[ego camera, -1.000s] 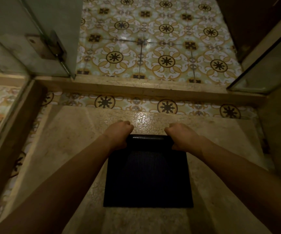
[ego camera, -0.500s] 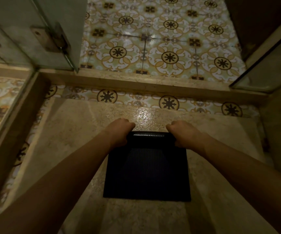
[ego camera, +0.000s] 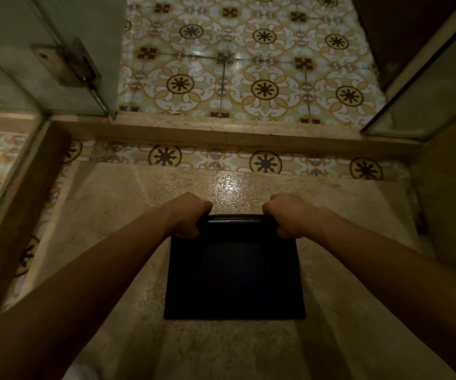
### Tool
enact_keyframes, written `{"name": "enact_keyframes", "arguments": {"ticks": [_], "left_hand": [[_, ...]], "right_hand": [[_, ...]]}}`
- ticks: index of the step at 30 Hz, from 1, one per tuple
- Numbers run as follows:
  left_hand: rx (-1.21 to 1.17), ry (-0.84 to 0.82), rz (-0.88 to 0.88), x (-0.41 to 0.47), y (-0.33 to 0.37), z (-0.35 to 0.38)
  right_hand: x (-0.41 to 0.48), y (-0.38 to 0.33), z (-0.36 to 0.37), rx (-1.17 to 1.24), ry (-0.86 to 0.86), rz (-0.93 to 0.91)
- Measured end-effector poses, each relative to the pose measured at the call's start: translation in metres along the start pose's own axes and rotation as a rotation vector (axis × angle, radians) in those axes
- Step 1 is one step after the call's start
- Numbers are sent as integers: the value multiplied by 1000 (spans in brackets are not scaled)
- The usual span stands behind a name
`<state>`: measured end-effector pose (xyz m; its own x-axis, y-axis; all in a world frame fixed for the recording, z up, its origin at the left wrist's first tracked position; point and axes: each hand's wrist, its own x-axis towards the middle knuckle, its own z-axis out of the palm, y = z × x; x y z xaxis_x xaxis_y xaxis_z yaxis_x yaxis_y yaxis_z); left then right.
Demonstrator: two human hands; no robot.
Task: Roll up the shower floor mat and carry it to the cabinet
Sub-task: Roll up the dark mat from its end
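Observation:
A black textured shower mat lies on the beige stone shower floor, in the middle of the head view. Its far edge is curled into a thin roll; the near part lies flat. My left hand grips the left end of that roll, fingers closed over it. My right hand grips the right end the same way. Both forearms reach in from the bottom corners.
A raised stone curb crosses ahead of the mat, with patterned tile floor beyond. A glass door with a metal hinge stands at the left and a glass panel at the right. A stone wall closes the right side.
The roll at the mat's far edge has come slightly toward me under both hands, and the flat part looks a little shorter.

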<state>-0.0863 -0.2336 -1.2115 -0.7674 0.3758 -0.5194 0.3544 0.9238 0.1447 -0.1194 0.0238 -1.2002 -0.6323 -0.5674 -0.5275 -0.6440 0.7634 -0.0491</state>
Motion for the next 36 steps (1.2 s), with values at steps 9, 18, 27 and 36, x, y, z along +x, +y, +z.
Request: {"name": "enact_keyframes", "arguments": {"ticks": [9, 18, 27, 36], "left_hand": [[-37, 23, 29, -4, 4, 3], [-117, -132, -17, -6, 5, -6], [-154, -159, 14, -4, 4, 5], [-197, -168, -51, -4, 8, 5]], "right_hand": [[-5, -7, 2, 48, -7, 45], [-8, -8, 6, 140, -105, 65], [-13, -9, 13, 189, -99, 80], [-14, -8, 10, 280, -128, 116]]}}
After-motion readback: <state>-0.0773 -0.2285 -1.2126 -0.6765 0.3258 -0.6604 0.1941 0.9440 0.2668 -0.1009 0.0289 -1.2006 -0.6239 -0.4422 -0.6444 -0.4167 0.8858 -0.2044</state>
